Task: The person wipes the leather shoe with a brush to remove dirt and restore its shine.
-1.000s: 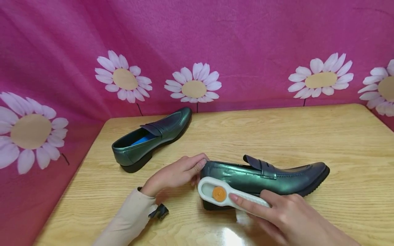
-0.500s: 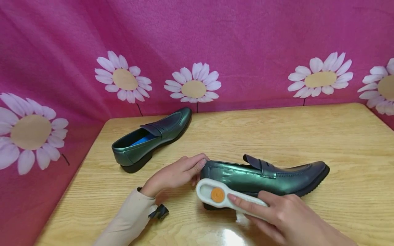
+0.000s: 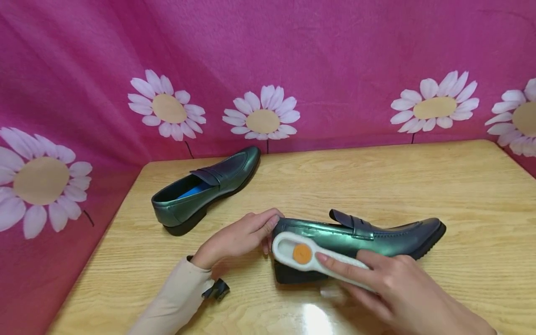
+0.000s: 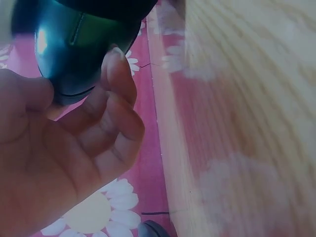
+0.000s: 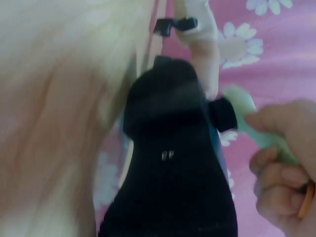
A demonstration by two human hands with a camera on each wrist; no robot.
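A dark green loafer [image 3: 398, 239] lies across the front middle of the table, toe to the right. My left hand [image 3: 236, 237] pinches its heel end; in the left wrist view the thumb and fingertips sit on either side of the shiny heel back [image 4: 74, 57]. A white-handled shoe brush [image 3: 341, 265] with an orange button is in my right hand [image 3: 395, 286], the index finger along the handle. In the right wrist view its black brush head [image 5: 223, 114] is against the loafer's side by the heel, and the dark sole [image 5: 173, 143] faces the camera.
A matching loafer [image 3: 209, 184] with a blue insole stands at the back left of the wooden table [image 3: 481, 186]. A pink cloth [image 3: 335, 56] with white daisies hangs behind and at the left. A black clip [image 3: 217, 289] sits by the left sleeve [image 3: 176, 295].
The brush dipped slightly down and left, then rose up and right along the loafer's side, with more of the black heel showing below it. My left hand keeps its place.
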